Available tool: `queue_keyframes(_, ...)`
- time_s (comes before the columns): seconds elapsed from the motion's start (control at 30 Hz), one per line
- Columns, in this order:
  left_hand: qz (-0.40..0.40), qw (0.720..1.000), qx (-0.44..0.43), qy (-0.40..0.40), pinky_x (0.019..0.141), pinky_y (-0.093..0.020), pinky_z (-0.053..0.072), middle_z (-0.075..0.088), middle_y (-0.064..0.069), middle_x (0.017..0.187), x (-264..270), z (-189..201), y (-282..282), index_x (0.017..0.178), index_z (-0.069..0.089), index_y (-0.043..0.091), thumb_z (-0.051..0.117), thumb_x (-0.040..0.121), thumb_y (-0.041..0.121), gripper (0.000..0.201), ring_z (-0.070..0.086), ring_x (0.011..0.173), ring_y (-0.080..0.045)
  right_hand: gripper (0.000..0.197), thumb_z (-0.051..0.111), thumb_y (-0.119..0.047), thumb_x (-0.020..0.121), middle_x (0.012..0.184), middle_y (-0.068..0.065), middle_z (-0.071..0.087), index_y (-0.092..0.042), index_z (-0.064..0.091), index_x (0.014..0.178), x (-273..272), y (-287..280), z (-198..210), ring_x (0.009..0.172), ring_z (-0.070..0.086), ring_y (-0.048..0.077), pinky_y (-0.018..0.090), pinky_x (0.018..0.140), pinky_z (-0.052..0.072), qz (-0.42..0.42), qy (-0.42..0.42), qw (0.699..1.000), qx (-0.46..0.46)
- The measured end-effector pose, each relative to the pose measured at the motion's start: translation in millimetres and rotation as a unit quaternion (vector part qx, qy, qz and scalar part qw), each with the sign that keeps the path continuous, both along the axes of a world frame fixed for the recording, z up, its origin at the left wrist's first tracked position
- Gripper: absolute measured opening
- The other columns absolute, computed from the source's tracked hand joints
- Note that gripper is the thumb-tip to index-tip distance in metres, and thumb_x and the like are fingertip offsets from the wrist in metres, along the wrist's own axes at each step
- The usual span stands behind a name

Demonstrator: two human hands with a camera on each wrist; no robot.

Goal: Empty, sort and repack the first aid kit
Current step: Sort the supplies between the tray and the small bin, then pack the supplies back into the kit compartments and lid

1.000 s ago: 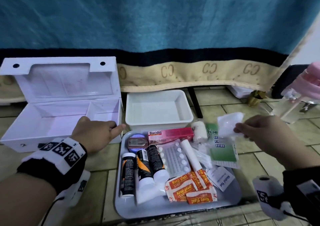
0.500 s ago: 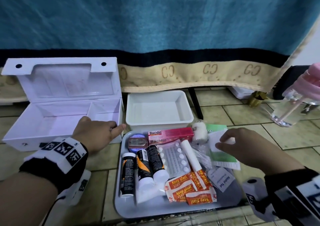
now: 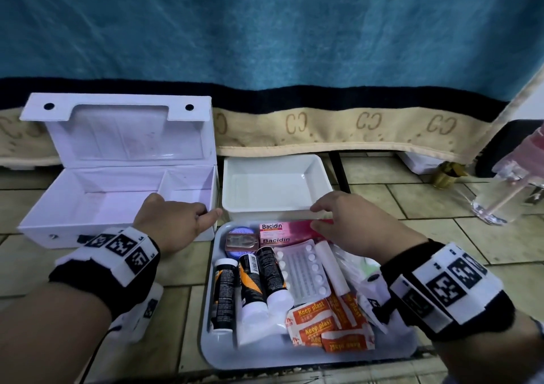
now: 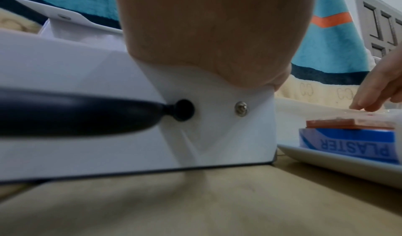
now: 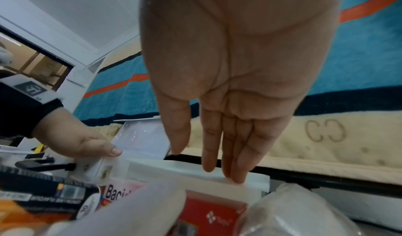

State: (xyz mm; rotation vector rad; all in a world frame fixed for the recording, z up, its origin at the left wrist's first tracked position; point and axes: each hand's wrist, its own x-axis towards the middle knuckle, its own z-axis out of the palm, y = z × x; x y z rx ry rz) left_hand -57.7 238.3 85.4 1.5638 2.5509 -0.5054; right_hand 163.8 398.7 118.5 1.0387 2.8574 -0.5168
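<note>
The white first aid box (image 3: 59,230) stands open and empty at the left. My left hand (image 3: 206,214) grips its front right corner, thumb on the outside (image 5: 115,152). A grey tray (image 3: 294,357) holds the sorted items: a red Bacidin box (image 3: 282,232), three tubes (image 3: 250,280), a blister pack (image 3: 303,268), Keep plast plasters (image 3: 315,322) and a white roll (image 3: 332,266). My right hand (image 3: 319,215) hovers over the Bacidin box's right end, fingers (image 5: 237,171) straight and holding nothing, the tips by the near rim of the empty white tub (image 3: 265,215).
A teal blanket (image 3: 265,30) with a beige border hangs right behind the box and tub. A clear water bottle (image 3: 500,204) with a pink lid stands on the tiled floor (image 3: 426,201) at the right. A black furniture leg (image 3: 338,171) rises beside the tub.
My right hand lowered the white packet onto the tray's right side, let it go, and moved left over the Bacidin box. My left hand stayed on the box.
</note>
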Motion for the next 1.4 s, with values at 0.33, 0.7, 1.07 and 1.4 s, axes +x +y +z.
queue_keyframes(0.33,0.062,0.972,0.174,-0.148,0.085,-0.035,0.032,0.058,0.01,0.085,-9.1,-3.9,-4.3,0.102,0.053,0.03,0.023,0.077,0.076,0.061,0.053,0.085,-0.014,0.032,0.062,-0.037,0.084,0.114,-0.006,0.058,-0.029,0.061,0.115,3.6,-52.5,12.6,0.099,0.057,0.012,0.032,0.091,0.048,0.09,0.049,0.994,-0.047)
queue_keyframes(0.7,-0.074,0.952,0.189,-0.231,0.103,-0.026,0.025,0.034,0.027,0.125,88.8,3.3,-58.7,0.128,0.038,0.044,0.042,0.053,0.084,0.085,0.029,0.119,0.005,0.037,0.065,-0.037,0.074,0.113,-0.004,0.048,-0.032,0.056,0.11,4.1,-91.3,-7.5,0.103,0.054,0.019,0.031,0.089,0.044,0.159,0.012,0.987,-0.031)
queue_keyframes(1.07,-0.109,0.919,0.228,-0.303,0.095,-0.013,0.032,0.031,0.014,0.119,104.6,-10.2,-56.8,0.113,0.055,0.037,0.061,0.082,0.031,0.033,0.034,0.111,-0.001,0.018,0.058,-0.017,0.076,0.105,-0.007,0.043,-0.03,0.065,0.086,10.7,-89.7,-9.9,0.089,0.051,0.011,0.01,0.074,0.037,0.121,0.063,0.986,-0.096)
queue_keyframes(1.4,-0.048,0.92,0.277,-0.271,0.088,-0.016,0.039,0.023,0.023,0.116,129.9,-15.3,-57.2,0.095,0.045,0.035,0.06,0.082,0.031,0.02,0.029,0.105,0.006,0.018,0.076,-0.033,0.07,0.083,-0.014,0.059,-0.028,0.06,0.077,32.8,-63.2,-1.6,0.062,0.048,-0.006,0.012,0.055,0.033,0.039,0.149,0.975,-0.158)
